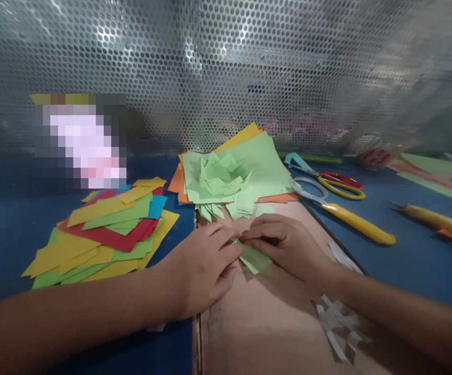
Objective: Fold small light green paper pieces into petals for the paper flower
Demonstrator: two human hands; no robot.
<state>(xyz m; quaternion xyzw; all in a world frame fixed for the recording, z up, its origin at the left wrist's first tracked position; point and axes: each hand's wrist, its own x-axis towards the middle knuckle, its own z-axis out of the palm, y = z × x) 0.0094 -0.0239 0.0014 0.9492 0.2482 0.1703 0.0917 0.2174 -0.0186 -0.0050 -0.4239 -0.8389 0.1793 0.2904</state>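
My left hand (202,268) and my right hand (288,245) meet over a small piece of light green paper (254,258) on a brown board (273,323). Both hands pinch it with bent fingers and press it against the board. Just beyond the hands lies a heap of folded light green paper pieces (220,179) on top of green, yellow and orange sheets (265,156).
A loose pile of yellow, green, red and blue paper (109,229) lies at the left on the blue table (11,234). At the right lie scissors (335,182), a yellow-handled cutter (351,219) and another yellow tool (440,224). White scraps (337,323) sit on the board. A perforated metal wall (226,67) closes the back.
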